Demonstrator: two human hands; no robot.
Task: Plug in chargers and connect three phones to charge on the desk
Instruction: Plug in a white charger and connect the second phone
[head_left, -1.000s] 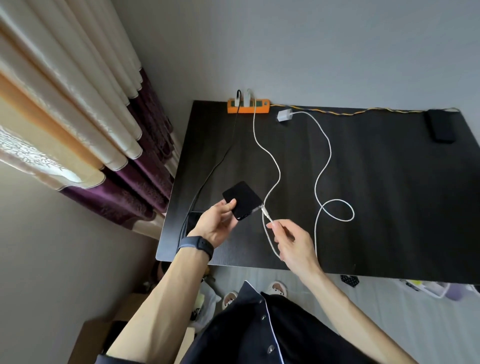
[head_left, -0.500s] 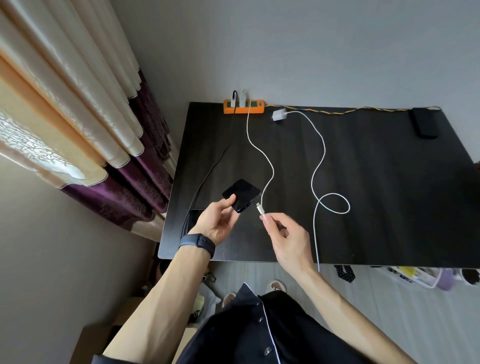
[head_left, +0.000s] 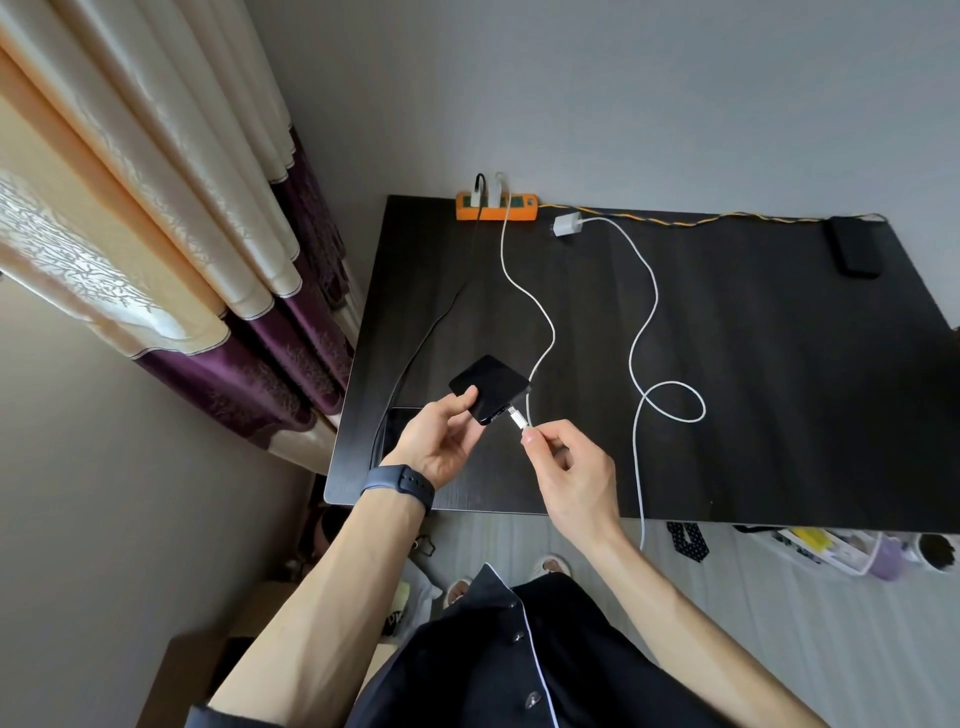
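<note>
Black slab phone (head_left: 491, 387) clamped in left grip (head_left: 441, 447); white plug (head_left: 519, 420) pinched in right grip (head_left: 571, 473)

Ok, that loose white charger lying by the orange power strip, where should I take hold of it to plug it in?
Pinch the white charger across its blocky body from above, on the near and far sides. Its prongs seem to point left, toward the power strip, and its cable leaves on the right, so both ends stay clear.
</note>
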